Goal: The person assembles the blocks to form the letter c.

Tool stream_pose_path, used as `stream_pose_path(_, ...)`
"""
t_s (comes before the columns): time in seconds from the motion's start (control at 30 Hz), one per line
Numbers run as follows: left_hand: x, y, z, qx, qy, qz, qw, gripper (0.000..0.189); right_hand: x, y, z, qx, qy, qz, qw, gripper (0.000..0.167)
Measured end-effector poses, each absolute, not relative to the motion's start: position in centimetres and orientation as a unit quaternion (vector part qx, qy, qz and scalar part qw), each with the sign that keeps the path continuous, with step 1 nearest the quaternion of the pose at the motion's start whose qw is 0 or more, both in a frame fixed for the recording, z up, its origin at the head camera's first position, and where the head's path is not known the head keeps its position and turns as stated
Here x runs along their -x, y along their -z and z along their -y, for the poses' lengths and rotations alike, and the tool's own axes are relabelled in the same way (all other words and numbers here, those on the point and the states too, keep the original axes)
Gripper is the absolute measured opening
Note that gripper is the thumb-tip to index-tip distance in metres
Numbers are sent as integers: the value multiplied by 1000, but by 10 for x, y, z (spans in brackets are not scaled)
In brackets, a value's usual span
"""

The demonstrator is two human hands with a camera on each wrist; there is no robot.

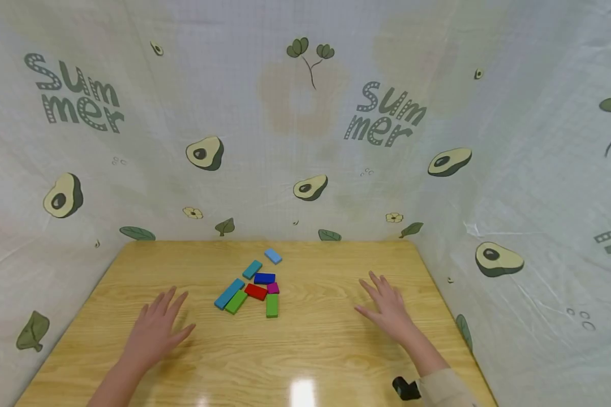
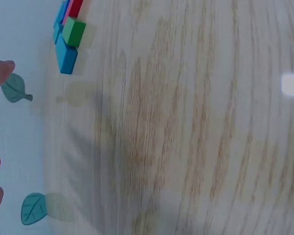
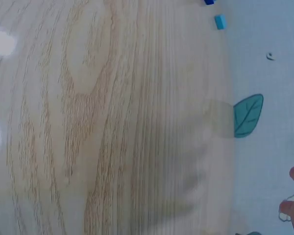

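Note:
My left hand hovers over the left of the wooden table, fingers spread and holding nothing. On the right side my right hand is held the same way, also holding nothing. Between them, nearer the left hand, lies a loose group of coloured blocks. It has a long blue block, a teal block, a light blue block, a dark blue block, a red block, a small magenta block and two green blocks, one slanted and one upright in the view.
A pale cloth printed with avocados, leaves and lettering hangs behind the wooden table and along both sides. A black object sits by the right sleeve. Light glares off the table's near part.

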State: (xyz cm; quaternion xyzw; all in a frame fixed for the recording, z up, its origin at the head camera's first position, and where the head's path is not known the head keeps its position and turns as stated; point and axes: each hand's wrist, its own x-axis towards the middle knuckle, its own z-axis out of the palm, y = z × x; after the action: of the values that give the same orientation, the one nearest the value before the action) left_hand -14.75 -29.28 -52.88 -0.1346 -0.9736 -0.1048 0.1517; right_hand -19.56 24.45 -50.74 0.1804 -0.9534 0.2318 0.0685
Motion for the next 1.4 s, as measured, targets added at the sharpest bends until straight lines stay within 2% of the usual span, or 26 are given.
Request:
stream_pose_path(0.43,164,534,271,135,156,974,99,78,206,510,-214,-190,-278,941,18,77)
stream_pose_path(1.07,188,546,246,145,177,968,105,74,210,518,-167,-227,-355,906,-38,71)
stream_pose_path(1.4,203,548,236,134,209,968,35,76,211,524,-144,-242,-362,897,-77,70)
